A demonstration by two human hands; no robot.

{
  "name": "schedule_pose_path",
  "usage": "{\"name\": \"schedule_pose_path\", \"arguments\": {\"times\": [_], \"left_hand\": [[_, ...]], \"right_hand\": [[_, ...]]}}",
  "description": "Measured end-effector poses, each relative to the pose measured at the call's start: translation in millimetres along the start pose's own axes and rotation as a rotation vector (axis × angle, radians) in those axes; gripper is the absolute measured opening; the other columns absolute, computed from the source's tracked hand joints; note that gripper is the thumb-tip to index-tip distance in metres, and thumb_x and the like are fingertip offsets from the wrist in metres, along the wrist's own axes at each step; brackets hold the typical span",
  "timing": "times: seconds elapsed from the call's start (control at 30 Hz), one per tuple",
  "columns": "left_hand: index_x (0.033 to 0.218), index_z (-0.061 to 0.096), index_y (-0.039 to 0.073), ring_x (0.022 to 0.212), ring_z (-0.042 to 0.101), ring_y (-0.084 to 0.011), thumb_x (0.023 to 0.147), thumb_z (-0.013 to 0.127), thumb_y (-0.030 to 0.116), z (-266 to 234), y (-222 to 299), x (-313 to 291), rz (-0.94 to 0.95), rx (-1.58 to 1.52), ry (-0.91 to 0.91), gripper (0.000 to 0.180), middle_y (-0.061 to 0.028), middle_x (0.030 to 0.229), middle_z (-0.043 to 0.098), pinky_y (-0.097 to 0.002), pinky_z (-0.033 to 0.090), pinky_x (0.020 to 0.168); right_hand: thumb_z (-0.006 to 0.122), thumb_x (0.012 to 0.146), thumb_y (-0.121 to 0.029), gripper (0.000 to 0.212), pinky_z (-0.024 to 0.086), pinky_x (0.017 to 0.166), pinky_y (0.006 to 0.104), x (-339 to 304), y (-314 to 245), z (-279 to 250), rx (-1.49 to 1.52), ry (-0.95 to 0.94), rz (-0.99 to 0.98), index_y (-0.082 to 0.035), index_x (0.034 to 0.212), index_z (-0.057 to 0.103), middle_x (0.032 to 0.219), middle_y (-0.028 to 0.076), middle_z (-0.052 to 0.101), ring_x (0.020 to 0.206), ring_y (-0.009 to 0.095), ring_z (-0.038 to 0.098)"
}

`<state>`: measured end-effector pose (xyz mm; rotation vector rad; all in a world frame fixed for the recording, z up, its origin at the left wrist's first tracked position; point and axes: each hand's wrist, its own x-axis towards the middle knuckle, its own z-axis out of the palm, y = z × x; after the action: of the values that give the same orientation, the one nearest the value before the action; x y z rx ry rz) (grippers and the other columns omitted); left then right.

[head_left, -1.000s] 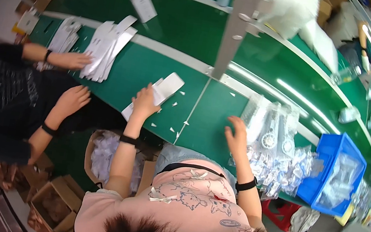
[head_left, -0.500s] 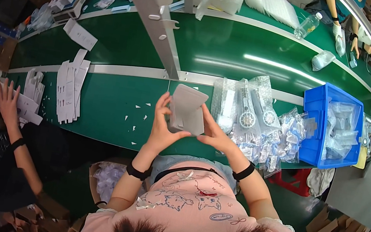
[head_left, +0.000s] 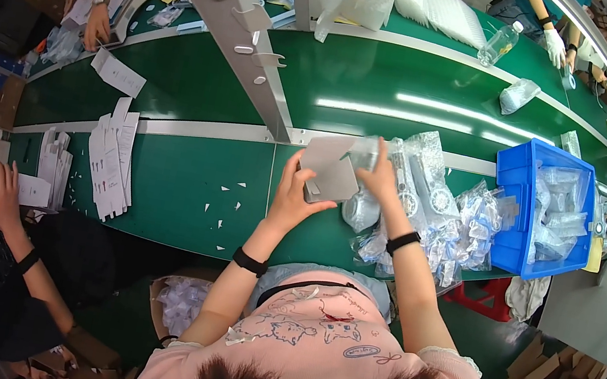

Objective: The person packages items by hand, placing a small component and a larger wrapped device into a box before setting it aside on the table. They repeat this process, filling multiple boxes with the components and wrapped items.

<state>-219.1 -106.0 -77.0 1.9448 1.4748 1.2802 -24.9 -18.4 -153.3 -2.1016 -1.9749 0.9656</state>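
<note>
My left hand (head_left: 291,197) is closed around a small white cardboard box (head_left: 334,180), gripping it from its left side and below. A flap stands up at the box's far end, and the inside is partly visible. To its right, my right hand (head_left: 380,180) grips a clear bubble-wrapped package (head_left: 359,209) at the left end of a row of packages; the hand covers its middle. Beside it lie bubble-wrapped devices with round dials (head_left: 438,185). Several small clear bags (head_left: 438,233) with white and blue contents are heaped nearer me.
A blue bin (head_left: 501,245) with clear-bagged items stands at the right. Flat white cartons (head_left: 109,163) lie left on the green table (head_left: 187,161), near paper scraps. A metal post (head_left: 258,76) rises ahead. Another person's hand (head_left: 1,189) handles a white carton at far left.
My right hand has left the box and moved right onto the bubble-wrapped package, which has shifted slightly toward me. My left hand keeps the box, now a little further right.
</note>
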Motion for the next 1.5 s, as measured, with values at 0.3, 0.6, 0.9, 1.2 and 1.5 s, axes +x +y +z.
{"name": "schedule_pose_path", "arguments": {"times": [0.3,0.6,0.9,1.2,1.5], "left_hand": [[0.097,0.026,0.01,0.107,0.042,-0.0368,0.053,0.082,0.019,15.2,-6.8,-16.4,-0.038,-0.169,0.123,0.071,-0.0234,0.126,0.03,-0.0423,0.039,0.086],[0.099,0.023,0.01,0.109,0.039,-0.0336,0.053,0.083,0.018,46.9,-28.3,-60.9,-0.35,0.077,0.294,0.076,-0.0237,0.124,0.03,-0.0406,0.035,0.089],[0.105,0.023,0.01,0.113,0.034,-0.0303,0.056,0.081,0.022,41.3,-18.2,-38.2,-0.07,-0.211,0.218,0.078,-0.0173,0.127,0.025,-0.0388,0.03,0.095],[0.107,0.045,0.008,0.111,0.039,-0.0308,0.06,0.076,0.018,5.1,25.5,-8.2,-0.126,-0.013,0.044,0.057,-0.0187,0.124,0.031,-0.0372,0.034,0.091],[0.073,0.059,0.002,0.1,0.047,-0.0345,0.063,0.07,0.01,-6.4,36.4,7.4,-0.278,0.056,-0.065,0.016,-0.0204,0.113,0.043,-0.0345,0.038,0.082]], "right_hand": [[0.065,0.07,-0.019,0.062,0.042,0.082,0.035,-90.1,-87.1,-94.2,1.868,0.598,-0.021,-0.007,0.122,0.032,0.11,0.011,0.044,0.098,0.023,0.047],[0.066,0.062,-0.014,0.041,0.031,0.091,0.0481,-123.0,-98.1,-35.6,0.228,0.694,-0.822,-0.01,0.101,0.054,0.116,0.017,0.04,0.109,0.036,0.037],[0.058,0.069,-0.009,0.036,0.036,0.084,0.0429,-58.8,151.5,-111.0,-0.115,0.918,0.136,0.0,0.103,0.053,0.104,0.017,0.051,0.098,0.032,0.046],[0.061,0.074,-0.017,0.019,0.043,0.073,0.0401,-45.5,217.9,-122.8,-0.342,0.562,0.222,0.001,0.08,0.06,0.086,0.015,0.059,0.087,0.027,0.055],[0.065,0.071,-0.008,0.015,0.04,0.054,0.0268,-61.0,187.9,-136.3,0.24,0.778,0.063,0.0,0.068,0.053,0.068,0.011,0.057,0.059,0.016,0.054]]}}
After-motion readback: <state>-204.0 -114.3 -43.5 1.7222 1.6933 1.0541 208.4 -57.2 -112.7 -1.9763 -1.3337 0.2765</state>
